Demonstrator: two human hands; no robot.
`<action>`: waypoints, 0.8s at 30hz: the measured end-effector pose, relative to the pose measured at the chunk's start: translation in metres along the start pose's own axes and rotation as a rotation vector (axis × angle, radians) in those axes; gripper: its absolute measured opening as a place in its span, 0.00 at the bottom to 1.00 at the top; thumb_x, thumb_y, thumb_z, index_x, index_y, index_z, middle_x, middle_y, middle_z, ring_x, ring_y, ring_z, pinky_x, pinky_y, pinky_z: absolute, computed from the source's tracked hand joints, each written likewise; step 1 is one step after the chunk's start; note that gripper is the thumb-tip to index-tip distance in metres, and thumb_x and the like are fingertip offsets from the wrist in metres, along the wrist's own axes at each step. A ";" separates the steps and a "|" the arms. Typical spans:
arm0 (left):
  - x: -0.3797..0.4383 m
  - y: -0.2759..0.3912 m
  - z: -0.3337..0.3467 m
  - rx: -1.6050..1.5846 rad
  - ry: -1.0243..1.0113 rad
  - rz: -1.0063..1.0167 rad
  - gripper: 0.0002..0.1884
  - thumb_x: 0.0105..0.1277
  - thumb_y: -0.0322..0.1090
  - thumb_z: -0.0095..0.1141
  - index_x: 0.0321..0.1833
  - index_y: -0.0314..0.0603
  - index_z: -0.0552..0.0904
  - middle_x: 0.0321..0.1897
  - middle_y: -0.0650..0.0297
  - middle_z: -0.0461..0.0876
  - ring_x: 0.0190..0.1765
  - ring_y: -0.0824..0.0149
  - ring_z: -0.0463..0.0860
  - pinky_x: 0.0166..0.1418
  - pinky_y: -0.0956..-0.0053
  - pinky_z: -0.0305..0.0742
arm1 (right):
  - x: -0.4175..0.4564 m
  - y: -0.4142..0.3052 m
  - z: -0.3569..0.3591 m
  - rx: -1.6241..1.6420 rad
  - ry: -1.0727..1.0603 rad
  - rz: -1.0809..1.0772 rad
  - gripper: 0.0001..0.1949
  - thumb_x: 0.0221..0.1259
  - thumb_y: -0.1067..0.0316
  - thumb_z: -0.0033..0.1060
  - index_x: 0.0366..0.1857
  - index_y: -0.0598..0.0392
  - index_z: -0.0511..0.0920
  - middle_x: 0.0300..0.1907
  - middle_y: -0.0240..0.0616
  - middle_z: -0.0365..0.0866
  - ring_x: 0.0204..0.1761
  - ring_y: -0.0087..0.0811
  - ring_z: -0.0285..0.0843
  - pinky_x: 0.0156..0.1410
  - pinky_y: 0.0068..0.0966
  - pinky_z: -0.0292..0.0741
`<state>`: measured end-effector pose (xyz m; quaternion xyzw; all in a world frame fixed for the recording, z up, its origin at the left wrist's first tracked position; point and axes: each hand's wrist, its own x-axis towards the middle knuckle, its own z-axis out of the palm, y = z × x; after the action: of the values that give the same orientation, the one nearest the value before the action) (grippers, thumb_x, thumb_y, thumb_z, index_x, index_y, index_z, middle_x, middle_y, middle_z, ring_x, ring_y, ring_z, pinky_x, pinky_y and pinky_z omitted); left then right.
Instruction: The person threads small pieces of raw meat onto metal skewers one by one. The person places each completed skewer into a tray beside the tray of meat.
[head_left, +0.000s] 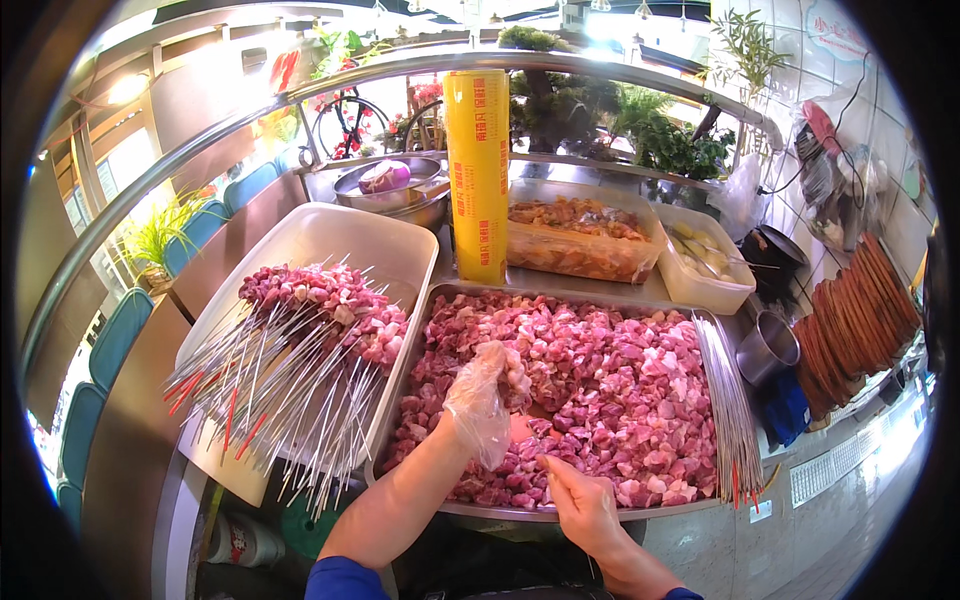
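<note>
My left hand (484, 409), in a clear plastic glove, is curled around raw meat pieces (516, 381) over a wide metal tray (525, 514). That tray is heaped with diced pink and red raw meat (630, 390). Bare and lower right, my right hand (581, 495) hovers at the tray's near edge with thumb and forefinger pinched together. Whether a thin skewer sits in that pinch cannot be made out. To the left, meat-loaded metal skewers (300, 375) lie in a white plastic tub (382, 232), their bare ends hanging over its near side.
Bare metal skewers (724, 405) rest along the meat tray's right edge. Behind it stand an upright yellow cling-film roll (476, 180), a container of marinated meat (585, 259) and a smaller white container (720, 289). A metal bowl (352, 180) holds an onion (384, 175). A metal cup (767, 347) is rightward.
</note>
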<state>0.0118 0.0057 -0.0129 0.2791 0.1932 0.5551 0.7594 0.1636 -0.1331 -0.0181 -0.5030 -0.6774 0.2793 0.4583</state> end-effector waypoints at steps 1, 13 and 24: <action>-0.002 -0.002 0.004 0.057 -0.020 0.009 0.13 0.68 0.47 0.54 0.32 0.47 0.74 0.24 0.66 0.74 0.29 0.69 0.74 0.36 0.74 0.70 | 0.000 -0.004 -0.002 0.008 0.002 0.029 0.12 0.65 0.76 0.51 0.51 0.63 0.78 0.19 0.36 0.73 0.22 0.14 0.67 0.28 0.17 0.67; 0.003 0.016 -0.003 2.234 -0.105 0.305 0.11 0.67 0.42 0.51 0.40 0.44 0.81 0.41 0.58 0.81 0.41 0.58 0.82 0.45 0.62 0.77 | -0.003 0.006 -0.016 0.361 0.091 0.283 0.12 0.66 0.74 0.49 0.49 0.62 0.79 0.18 0.22 0.68 0.20 0.11 0.60 0.24 0.13 0.58; -0.009 -0.001 0.025 2.342 -0.021 -0.348 0.09 0.64 0.33 0.55 0.46 0.42 0.81 0.54 0.54 0.79 0.52 0.54 0.81 0.54 0.59 0.76 | -0.008 0.011 -0.039 0.470 0.059 0.351 0.13 0.67 0.75 0.47 0.51 0.62 0.79 0.17 0.20 0.63 0.19 0.10 0.55 0.23 0.13 0.52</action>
<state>0.0253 -0.0081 0.0059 0.7791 0.6132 -0.0734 0.1079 0.2037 -0.1404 -0.0133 -0.5005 -0.4833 0.4886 0.5265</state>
